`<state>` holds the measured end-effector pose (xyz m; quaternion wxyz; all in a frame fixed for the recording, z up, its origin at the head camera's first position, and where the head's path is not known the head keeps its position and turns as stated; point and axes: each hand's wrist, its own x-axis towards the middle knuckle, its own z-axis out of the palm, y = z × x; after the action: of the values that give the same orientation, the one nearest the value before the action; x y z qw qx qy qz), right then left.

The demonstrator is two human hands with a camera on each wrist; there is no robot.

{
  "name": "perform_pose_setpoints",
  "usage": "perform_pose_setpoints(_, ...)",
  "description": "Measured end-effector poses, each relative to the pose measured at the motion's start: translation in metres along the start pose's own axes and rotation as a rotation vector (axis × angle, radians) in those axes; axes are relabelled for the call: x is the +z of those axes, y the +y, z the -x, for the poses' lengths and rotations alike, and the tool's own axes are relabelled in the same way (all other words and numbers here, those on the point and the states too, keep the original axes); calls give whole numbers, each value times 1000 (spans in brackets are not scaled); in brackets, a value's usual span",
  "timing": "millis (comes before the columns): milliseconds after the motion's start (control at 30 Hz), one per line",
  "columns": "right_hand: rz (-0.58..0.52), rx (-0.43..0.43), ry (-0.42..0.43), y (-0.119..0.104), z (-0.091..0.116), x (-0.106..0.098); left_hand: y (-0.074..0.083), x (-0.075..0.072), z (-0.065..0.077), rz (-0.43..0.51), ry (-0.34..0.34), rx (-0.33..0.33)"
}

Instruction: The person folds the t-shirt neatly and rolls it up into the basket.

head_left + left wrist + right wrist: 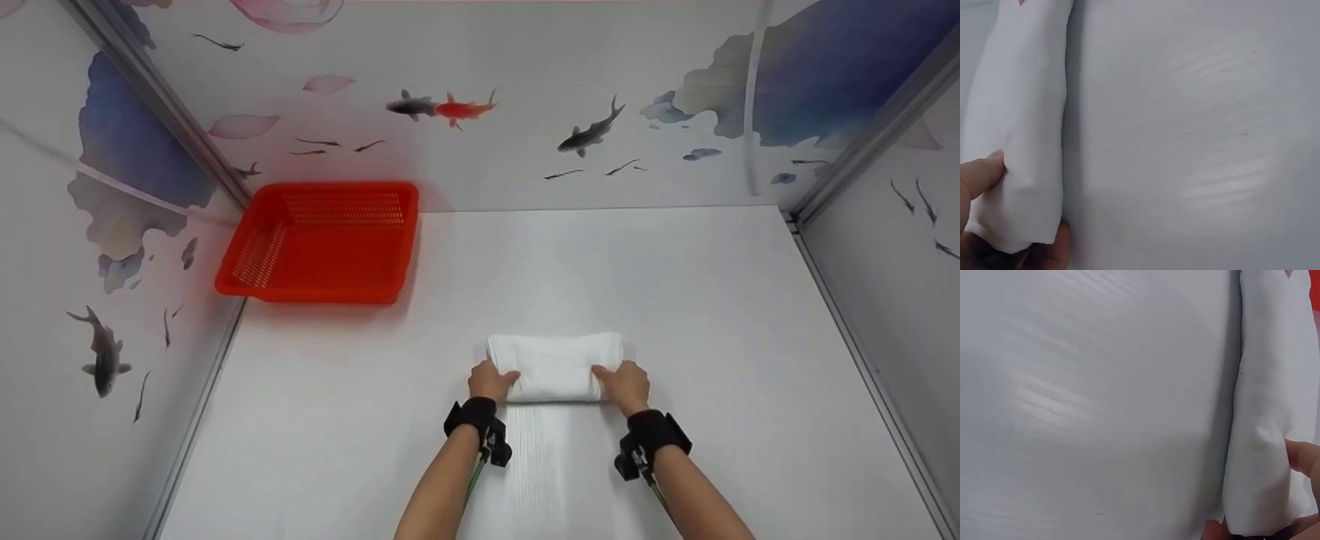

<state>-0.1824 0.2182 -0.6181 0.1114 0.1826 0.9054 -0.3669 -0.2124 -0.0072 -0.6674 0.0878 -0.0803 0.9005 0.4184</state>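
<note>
A white cloth [555,369], folded into a thick oblong bundle, lies crosswise on the white tabletop. Its left end is gripped by my left hand [492,381], thumb on top. In the left wrist view, the left thumb [983,171] presses the upper face while other fingers [1060,247] curl beneath the end. My right hand [628,385] holds the opposite end the same way. The right wrist view has that thumb [1302,455] denting the cloth, with fingertips [1216,530] showing below its edge. Both palms are mostly hidden.
A red plastic basket [322,294] with perforated sides stands at the back left of the tabletop [712,315]. White panels [510,165] printed with fish and leaves rise at the back and both sides. Each wrist wears a black strap [660,433] with a camera and cable.
</note>
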Motion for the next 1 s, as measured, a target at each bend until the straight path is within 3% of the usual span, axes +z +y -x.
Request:
perform_pose_setpoints(133, -50, -13, 1, -8, 2, 6, -12, 0, -7, 30, 0, 33)
perform_pose_setpoints(200, -86, -4, -4, -11, 4, 6, -5, -10, -1, 66, -5, 33)
perform_pose_setpoints(233, -105, -1, -6, -12, 5, 6, 8, -22, 8, 79, -27, -12)
perform_pose_setpoints(433, -166, -18, 2, -24, 9, 3, 30, -52, 22, 115, -8, -14)
perform_pose_setpoints(667, -260, -50, 87, -51, 8, 2, 38, -79, 10, 210, 20, 36)
perform_pose_setpoints(833, -294, -109, 131, -76, 9, 8, 36, -104, -3, 210, 89, 80)
perform_pose_setpoints(1000, -335, -151, 135, -103, 12, 18, 30, -132, -12, 218, 130, 83)
